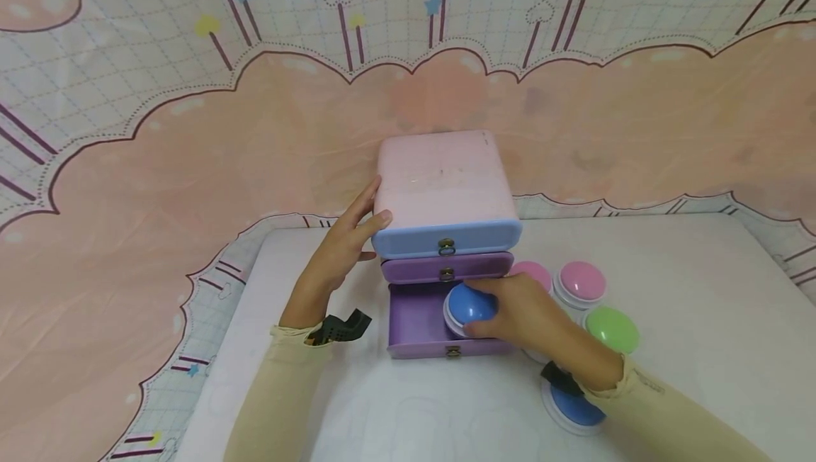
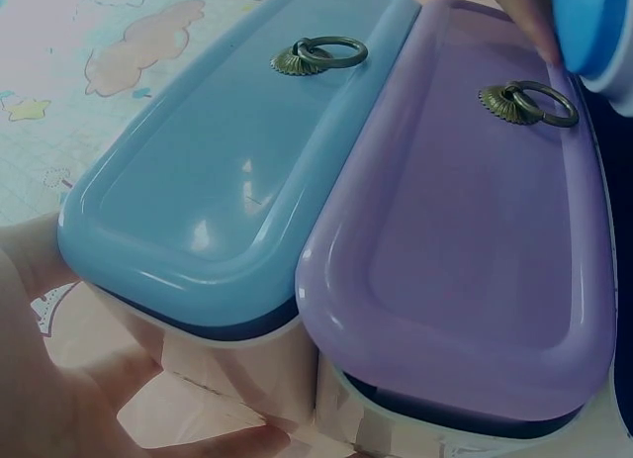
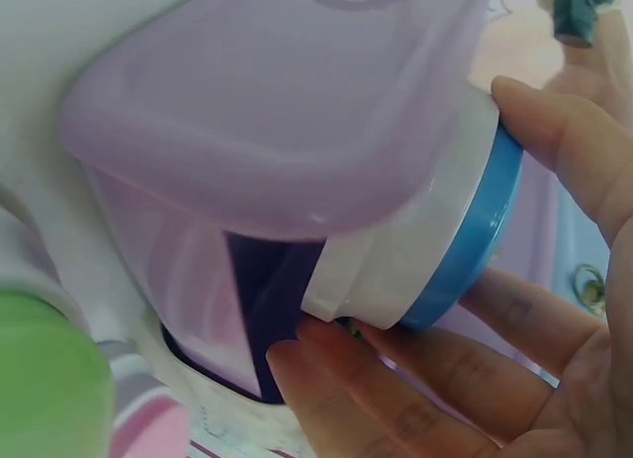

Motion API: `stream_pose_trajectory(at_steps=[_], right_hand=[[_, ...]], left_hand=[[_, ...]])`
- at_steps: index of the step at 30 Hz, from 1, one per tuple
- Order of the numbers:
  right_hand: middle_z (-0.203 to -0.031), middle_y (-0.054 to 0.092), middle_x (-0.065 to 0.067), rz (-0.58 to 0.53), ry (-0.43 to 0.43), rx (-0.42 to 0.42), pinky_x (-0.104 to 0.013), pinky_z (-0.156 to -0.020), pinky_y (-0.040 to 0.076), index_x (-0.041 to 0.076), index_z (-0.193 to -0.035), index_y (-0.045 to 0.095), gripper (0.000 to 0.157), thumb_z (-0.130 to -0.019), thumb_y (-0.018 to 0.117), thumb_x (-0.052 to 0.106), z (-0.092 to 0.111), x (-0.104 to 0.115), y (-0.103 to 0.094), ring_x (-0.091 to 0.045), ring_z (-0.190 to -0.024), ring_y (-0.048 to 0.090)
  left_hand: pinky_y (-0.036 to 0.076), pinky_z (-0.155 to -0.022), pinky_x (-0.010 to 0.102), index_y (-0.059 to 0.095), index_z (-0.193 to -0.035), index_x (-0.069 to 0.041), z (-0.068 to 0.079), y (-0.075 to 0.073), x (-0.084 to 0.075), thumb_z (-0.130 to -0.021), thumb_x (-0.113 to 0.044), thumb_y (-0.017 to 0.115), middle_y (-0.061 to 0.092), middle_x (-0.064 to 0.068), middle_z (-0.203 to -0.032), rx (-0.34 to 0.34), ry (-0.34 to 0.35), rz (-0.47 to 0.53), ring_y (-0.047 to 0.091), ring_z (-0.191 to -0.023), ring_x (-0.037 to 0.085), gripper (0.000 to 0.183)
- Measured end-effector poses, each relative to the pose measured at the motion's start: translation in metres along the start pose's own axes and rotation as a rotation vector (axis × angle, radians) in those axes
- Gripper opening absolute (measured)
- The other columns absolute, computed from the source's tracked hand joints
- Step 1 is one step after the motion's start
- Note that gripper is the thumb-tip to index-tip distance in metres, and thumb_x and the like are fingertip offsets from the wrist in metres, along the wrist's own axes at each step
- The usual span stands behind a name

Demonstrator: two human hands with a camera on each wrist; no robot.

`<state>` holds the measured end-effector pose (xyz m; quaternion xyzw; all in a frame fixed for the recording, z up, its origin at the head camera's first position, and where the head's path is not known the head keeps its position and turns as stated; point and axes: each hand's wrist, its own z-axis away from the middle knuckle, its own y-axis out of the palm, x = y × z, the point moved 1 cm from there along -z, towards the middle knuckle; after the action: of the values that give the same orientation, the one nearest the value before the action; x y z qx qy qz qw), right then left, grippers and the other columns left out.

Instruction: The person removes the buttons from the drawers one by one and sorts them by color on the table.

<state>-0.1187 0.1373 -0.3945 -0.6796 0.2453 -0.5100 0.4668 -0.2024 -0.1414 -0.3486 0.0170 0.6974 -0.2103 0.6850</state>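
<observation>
A small drawer cabinet (image 1: 446,182) with a pale pink top stands on the white table. Its blue top drawer (image 1: 414,241) and purple middle drawer (image 1: 414,269) have brass ring pulls. Below them the purple bottom drawer (image 1: 411,320) is pulled out. My right hand (image 1: 532,313) grips a white jar with a blue lid (image 1: 470,304) over that drawer; in the right wrist view the jar (image 3: 425,240) is tilted, partly behind the drawer front. My left hand (image 1: 344,246) rests against the cabinet's left side, its thumb near the upper front edge.
Right of the cabinet stand jars with pink lids (image 1: 583,280), a green-lidded jar (image 1: 612,329) and another blue-lidded jar (image 1: 576,405), partly under my right forearm. A patterned cloth (image 1: 306,129) hangs behind the white table (image 1: 701,320).
</observation>
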Motion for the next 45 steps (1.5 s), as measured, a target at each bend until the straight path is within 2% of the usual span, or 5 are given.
stream_pose_trajectory(at_steps=[10, 17, 24, 32, 45], right_hand=[[-0.104, 0.077, -0.004, 0.033, 0.008, -0.046, -0.041, -0.086, 0.058, 0.018, -0.132, 0.071, 0.068, -0.072, 0.091, 0.044, 0.01, -0.003, -0.016, -0.016, -0.092, 0.067], [-0.109, 0.077, -0.008, 0.031, 0.059, -0.041, -0.043, -0.085, 0.06, 0.018, -0.135, 0.069, 0.07, -0.075, 0.088, 0.049, 0.022, -0.008, -0.03, -0.02, -0.095, 0.07], [-0.07, 0.063, 0.007, 0.017, 0.116, -0.033, -0.028, -0.063, 0.046, 0.02, -0.14, 0.065, 0.076, -0.075, 0.087, 0.053, 0.038, -0.015, -0.05, -0.016, -0.076, 0.055], [-0.111, 0.075, -0.009, 0.06, 0.209, -0.011, -0.046, -0.075, 0.062, 0.02, -0.142, 0.063, 0.083, -0.074, 0.083, 0.063, 0.06, -0.032, -0.06, -0.029, -0.096, 0.068], [-0.13, 0.069, -0.021, 0.094, 0.287, 0.003, -0.057, -0.084, 0.059, 0.018, -0.144, 0.06, 0.094, -0.071, 0.076, 0.076, 0.105, -0.068, -0.065, -0.048, -0.115, 0.065]], left_hand=[[0.045, -0.097, 0.075, 0.019, -0.16, -0.05, 0.001, 0.0, -0.001, -0.102, -0.044, 0.054, 0.02, 0.007, -0.17, 0.0, 0.0, 0.0, 0.03, -0.151, 0.043, 0.068], [0.045, -0.097, 0.075, 0.02, -0.159, -0.051, 0.0, 0.0, 0.0, -0.102, -0.044, 0.054, 0.021, 0.007, -0.17, -0.002, 0.003, 0.0, 0.031, -0.151, 0.042, 0.067], [0.045, -0.097, 0.075, 0.02, -0.159, -0.052, 0.0, -0.001, 0.0, -0.102, -0.045, 0.055, 0.022, 0.006, -0.17, -0.003, -0.003, -0.004, 0.031, -0.151, 0.04, 0.067], [0.044, -0.098, 0.075, 0.021, -0.158, -0.053, 0.0, 0.0, 0.001, -0.102, -0.046, 0.055, 0.022, 0.006, -0.17, -0.003, -0.01, 0.001, 0.03, -0.152, 0.04, 0.066], [0.045, -0.097, 0.074, 0.02, -0.158, -0.054, -0.002, -0.001, 0.003, -0.102, -0.047, 0.055, 0.023, 0.007, -0.169, -0.003, -0.014, -0.005, 0.03, -0.151, 0.04, 0.066]])
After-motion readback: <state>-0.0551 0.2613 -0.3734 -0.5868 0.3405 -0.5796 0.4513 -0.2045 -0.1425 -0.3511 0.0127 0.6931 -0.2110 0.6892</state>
